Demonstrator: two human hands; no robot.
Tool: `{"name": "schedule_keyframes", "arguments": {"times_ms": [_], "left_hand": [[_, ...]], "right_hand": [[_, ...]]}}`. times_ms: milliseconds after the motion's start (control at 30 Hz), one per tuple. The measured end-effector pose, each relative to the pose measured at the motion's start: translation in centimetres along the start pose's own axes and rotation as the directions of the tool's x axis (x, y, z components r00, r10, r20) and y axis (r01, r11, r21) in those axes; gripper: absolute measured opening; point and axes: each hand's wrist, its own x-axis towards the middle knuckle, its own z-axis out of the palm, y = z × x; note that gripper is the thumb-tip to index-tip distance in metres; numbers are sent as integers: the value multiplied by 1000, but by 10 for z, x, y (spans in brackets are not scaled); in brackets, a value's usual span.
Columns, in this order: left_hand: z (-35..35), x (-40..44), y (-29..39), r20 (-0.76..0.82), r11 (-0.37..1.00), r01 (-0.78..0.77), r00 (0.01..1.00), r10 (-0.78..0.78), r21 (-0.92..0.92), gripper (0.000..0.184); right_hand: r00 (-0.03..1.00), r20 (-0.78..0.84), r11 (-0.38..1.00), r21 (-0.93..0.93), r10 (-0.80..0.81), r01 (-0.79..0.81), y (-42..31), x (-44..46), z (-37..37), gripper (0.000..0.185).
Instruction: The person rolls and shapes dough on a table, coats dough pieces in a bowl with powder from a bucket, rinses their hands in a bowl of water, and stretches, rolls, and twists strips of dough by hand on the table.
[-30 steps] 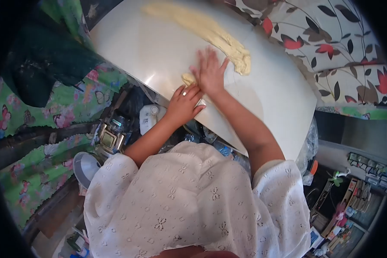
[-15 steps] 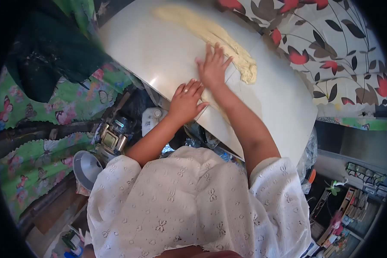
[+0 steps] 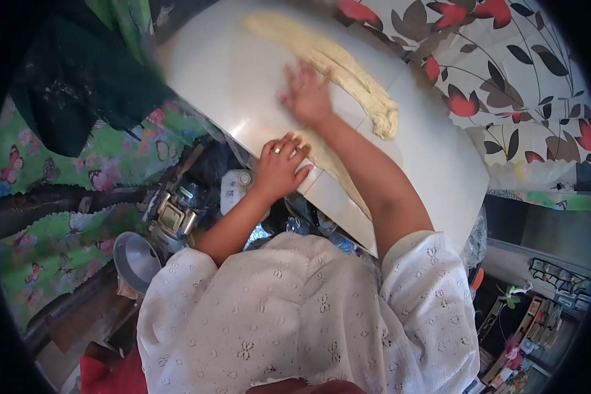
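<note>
A long, pale yellow strip of dough (image 3: 364,92) lies across the far part of the white table (image 3: 427,164). A second, thinner strip of dough (image 3: 333,172) lies nearer the front edge, partly hidden by my right forearm. My left hand (image 3: 281,167), with a ring on one finger, rests its fingers on the near end of this thinner strip, thumb apart. My right hand (image 3: 306,95) is over the table between the two strips, fingers spread and slightly blurred, close to the far strip. Nothing is held in it.
Flowered cloth (image 3: 505,79) hangs along the table's far right side. On the left are green butterfly cloth (image 3: 164,131), a dark cloth (image 3: 79,85), a grey bowl (image 3: 136,262) and a white appliance (image 3: 235,187). Shelves with small items (image 3: 538,328) stand at lower right.
My right hand has moved left, away from the far dough strip's near end. My left hand has shifted slightly down, and more of the thinner strip shows.
</note>
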Motion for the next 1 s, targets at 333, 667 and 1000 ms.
{"name": "schedule_keyframes", "arguments": {"times_ms": [333,667,1000], "left_hand": [[2,0,2,-42,1000,12,999,-12,-12,37],[-15,6,22,-13,998,-60,998,60,4,47],[9,-2,33,90,996,-65,993,70,-61,42]], "right_hand": [[834,263,800,520,-484,300,-14,-15,-31,61],[961,248,984,152,-126,90,36,-68,-45,61],[898,387,955,114,210,-273,48,-73,-22,58]]}}
